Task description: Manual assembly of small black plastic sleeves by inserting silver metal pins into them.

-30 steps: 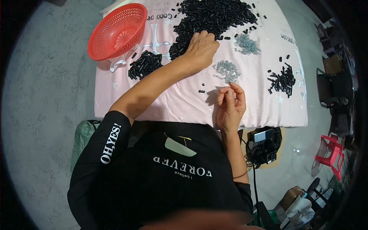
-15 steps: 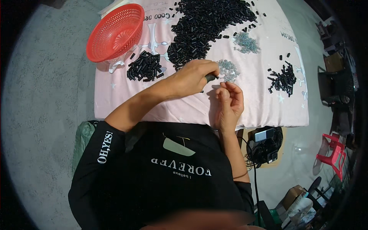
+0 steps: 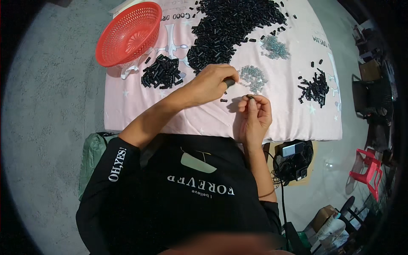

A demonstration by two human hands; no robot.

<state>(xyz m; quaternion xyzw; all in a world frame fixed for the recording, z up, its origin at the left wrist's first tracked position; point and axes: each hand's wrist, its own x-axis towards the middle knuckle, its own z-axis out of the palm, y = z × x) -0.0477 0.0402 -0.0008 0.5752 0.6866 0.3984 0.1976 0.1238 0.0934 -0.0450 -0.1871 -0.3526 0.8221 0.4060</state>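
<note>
My left hand (image 3: 209,86) is closed, palm down, over the pink cloth. It grips a short dark object with a rounded end (image 3: 229,83); its kind is unclear. Close by on the right, my right hand (image 3: 258,114) is raised with thumb and fingers pinched on a small dark piece (image 3: 250,97). Just beyond both hands lies a heap of small, shiny, pale grey-green parts (image 3: 253,77). One black tubular piece (image 3: 223,100) lies alone beneath my left hand. A large heap of similar black tubular pieces (image 3: 225,34) spreads out farther away.
A smaller black heap (image 3: 162,72) sits left, near a red perforated basket (image 3: 127,36). Another pale heap (image 3: 276,46) lies at the far right, and black pieces (image 3: 315,88) near the right edge. The pink cloth (image 3: 170,119) covers the table; a red stool (image 3: 367,170) stands on the floor.
My left hand has drawn slightly left, away from my right. A small dark piece now shows between the right fingertips, which were apart before.
</note>
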